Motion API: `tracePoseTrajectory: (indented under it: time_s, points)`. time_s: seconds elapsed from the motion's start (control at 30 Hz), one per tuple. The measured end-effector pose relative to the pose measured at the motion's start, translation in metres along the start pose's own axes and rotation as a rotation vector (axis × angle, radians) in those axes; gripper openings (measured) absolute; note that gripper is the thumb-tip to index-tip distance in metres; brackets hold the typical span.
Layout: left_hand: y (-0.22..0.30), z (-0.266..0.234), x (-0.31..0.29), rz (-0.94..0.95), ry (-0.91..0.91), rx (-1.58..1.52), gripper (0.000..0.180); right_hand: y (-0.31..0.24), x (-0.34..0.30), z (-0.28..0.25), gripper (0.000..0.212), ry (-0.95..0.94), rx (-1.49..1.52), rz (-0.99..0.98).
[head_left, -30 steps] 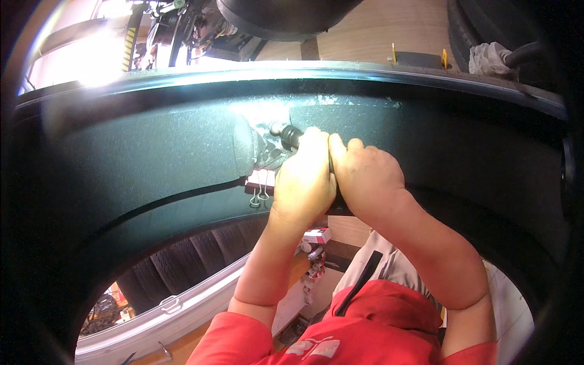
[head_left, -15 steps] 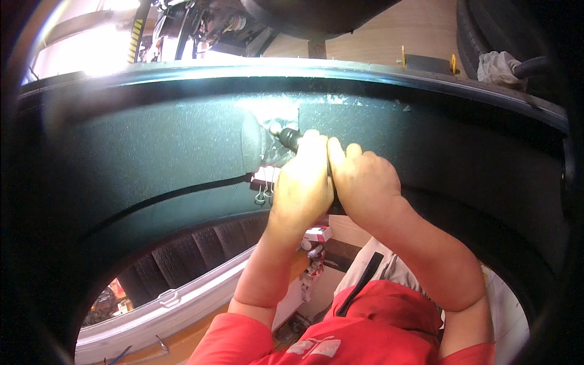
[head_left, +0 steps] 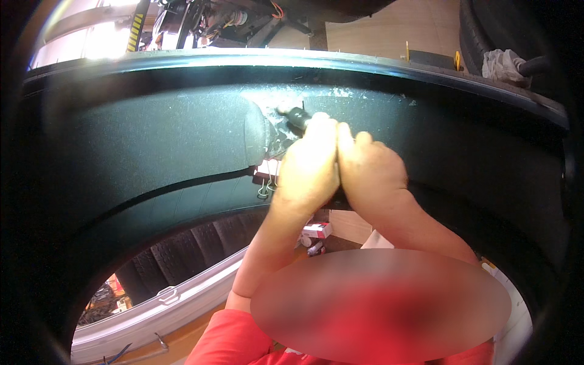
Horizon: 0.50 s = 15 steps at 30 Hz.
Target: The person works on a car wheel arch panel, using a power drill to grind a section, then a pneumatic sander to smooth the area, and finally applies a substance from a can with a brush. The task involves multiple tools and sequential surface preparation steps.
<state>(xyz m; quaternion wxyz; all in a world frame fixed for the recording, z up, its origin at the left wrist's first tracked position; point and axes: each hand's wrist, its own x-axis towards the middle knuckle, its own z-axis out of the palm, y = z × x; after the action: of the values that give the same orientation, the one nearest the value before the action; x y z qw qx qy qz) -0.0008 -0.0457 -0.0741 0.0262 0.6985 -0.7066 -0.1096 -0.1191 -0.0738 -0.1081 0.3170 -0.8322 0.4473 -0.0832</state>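
Observation:
Both my hands are closed together round a slim black die grinder [head_left: 297, 117], whose body is mostly hidden by them. My left hand [head_left: 309, 163] wraps its front part, just behind the black collar. Pressed close beside it, my right hand [head_left: 372, 169] grips farther back, fingers curled. The grinder's rounded tip, blurred, is at a brightly lit, scuffed pale patch [head_left: 272, 104] on the inner wall of a large black tyre [head_left: 182, 131]. Left of the tip, a raised dark edge curves down the wall. Binder clips [head_left: 264, 187] sit on the lower tyre edge beside my left wrist.
The tyre's near rim arches below my forearms. Past its upper edge are machine parts [head_left: 201, 21], a yellow-and-black striped post [head_left: 135, 33] and another tyre with a white plastic bag [head_left: 504, 66]. Below are stacked tyres [head_left: 188, 252], a white rail [head_left: 152, 310] and a small box [head_left: 317, 230].
My hands and the grinder have moved slightly up and right in the picture, and the tip is now higher on the scuffed patch. My grip looks the same. The view has shifted slightly.

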Motion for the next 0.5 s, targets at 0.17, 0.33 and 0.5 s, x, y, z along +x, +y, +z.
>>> tracePoseTrajectory:
  time_s: [0.17, 0.33, 0.5]
  points:
    - [0.0046, 0.0117, 0.0032, 0.010, 0.004, -0.068, 0.020, 0.0059, -0.0067, -0.0004, 0.021, 0.034, -0.119, 0.039]
    - [0.0036, 0.0067, 0.0011, -0.019, 0.082, -0.117, 0.017, 0.0032, -0.0024, 0.0000, 0.019, 0.012, -0.054, -0.014]
    - [0.0019, 0.0081, -0.0011, 0.023, 0.100, -0.140, 0.016, 0.0005, -0.0041, -0.0028, 0.026, 0.016, -0.107, 0.013]
